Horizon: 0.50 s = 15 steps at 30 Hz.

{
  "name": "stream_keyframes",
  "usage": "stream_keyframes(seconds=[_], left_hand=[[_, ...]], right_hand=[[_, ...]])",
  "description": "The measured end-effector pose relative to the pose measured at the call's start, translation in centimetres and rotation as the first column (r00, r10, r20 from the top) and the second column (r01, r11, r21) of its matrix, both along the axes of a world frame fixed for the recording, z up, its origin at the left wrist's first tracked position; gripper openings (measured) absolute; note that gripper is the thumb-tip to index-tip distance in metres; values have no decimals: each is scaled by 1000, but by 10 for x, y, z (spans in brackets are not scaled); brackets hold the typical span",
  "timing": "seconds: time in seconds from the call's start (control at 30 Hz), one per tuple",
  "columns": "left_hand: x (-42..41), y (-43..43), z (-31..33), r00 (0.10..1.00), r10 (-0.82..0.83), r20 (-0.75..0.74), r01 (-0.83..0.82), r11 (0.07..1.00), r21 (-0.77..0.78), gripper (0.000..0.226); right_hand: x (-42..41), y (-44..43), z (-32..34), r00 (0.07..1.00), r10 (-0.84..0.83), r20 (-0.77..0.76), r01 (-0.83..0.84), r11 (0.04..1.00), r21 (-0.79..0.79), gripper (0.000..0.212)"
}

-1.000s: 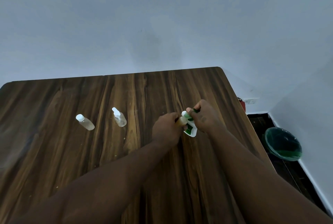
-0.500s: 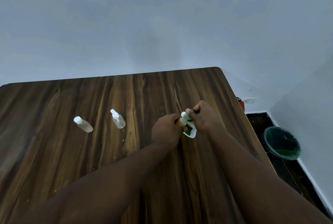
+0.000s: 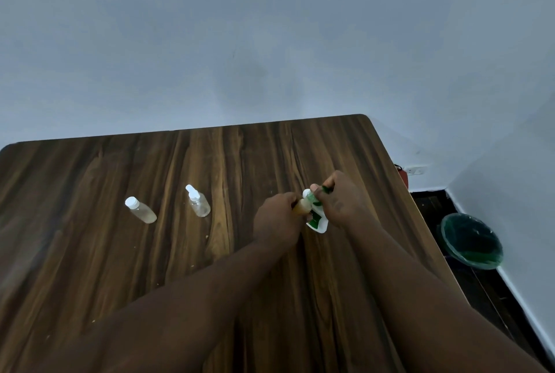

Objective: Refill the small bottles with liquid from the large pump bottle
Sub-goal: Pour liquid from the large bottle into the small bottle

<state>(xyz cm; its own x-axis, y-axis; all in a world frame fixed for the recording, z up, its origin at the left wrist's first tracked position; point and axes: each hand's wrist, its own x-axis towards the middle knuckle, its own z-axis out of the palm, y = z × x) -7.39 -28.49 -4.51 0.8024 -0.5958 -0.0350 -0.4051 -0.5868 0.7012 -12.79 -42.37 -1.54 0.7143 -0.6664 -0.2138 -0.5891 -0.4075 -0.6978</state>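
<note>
My left hand grips a small bottle with amber liquid, mostly hidden in the fist. Against its mouth my right hand holds a white and green pump bottle, fingers on the green pump head. The two hands meet above the right part of the wooden table. Two other small clear bottles stand to the left: a white-capped one and one with a white spray top.
The table's right edge runs close to my right arm. Beyond it, on the dark floor, stands a green bin. A wall socket sits low on the white wall.
Both hands stay together on the two bottles with hardly any shift. The view has drifted slightly.
</note>
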Motion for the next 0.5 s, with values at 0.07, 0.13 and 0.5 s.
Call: stream_keyframes(seconds=[0.07,0.13,0.5], left_hand=[[1,1,-1,1000,0,8,0,1000,6,23],[2,3,1,1000,8,14,-8,1000,9,22],[1,-1,-4,1000,4,-8,-4,1000,7,22]], right_hand=[[1,0,1,1000,4,-14,-3,1000,18,27],[2,0,4,1000,7,-15,-7,999,33,27],[0,2,1,1000,-20,-2,20,1000,6,25]])
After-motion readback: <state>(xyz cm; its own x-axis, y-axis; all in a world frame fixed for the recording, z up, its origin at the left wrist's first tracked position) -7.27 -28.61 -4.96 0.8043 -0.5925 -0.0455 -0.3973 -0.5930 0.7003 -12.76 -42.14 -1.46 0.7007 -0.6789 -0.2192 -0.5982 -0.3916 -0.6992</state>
